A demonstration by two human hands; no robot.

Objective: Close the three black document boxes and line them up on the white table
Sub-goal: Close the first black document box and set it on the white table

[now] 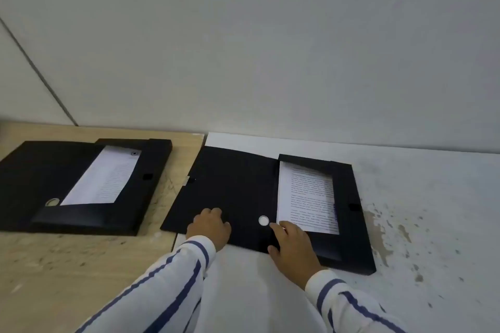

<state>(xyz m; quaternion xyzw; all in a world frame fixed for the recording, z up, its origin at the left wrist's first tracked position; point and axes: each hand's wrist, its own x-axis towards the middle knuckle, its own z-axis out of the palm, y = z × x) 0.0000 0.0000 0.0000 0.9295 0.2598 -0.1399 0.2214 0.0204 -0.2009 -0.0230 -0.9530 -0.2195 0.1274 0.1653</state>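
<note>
Right box (343, 213): black, matte, rectangular, shallow tray with raised walls; lying flat on white table (433, 197), open. Lid (230, 186) folded out flat to left of tray, its left edge overhanging the seam with wood table (81, 265). Long axis running from near edge toward wall (270, 48), slightly skewed. White round finger hole (263, 220) on spine strip between lid and tray. Printed sheets (307, 197) inside tray, white, lines of text.

Left box (89, 184): same make, open, well left of right box, flat on wood table, sheets (105, 178) showing, axis tilted rightward.

White table: paint chipped and speckled right of right box.

Left hand (209, 227): resting on lid near its front edge, fingers curled together, clamping nothing visibly.

Right hand (293, 244): flat on front of tray and spine, fingers spread apart, index tip just beside finger hole.

Striped sleeves (173, 278), white and blue.
</note>
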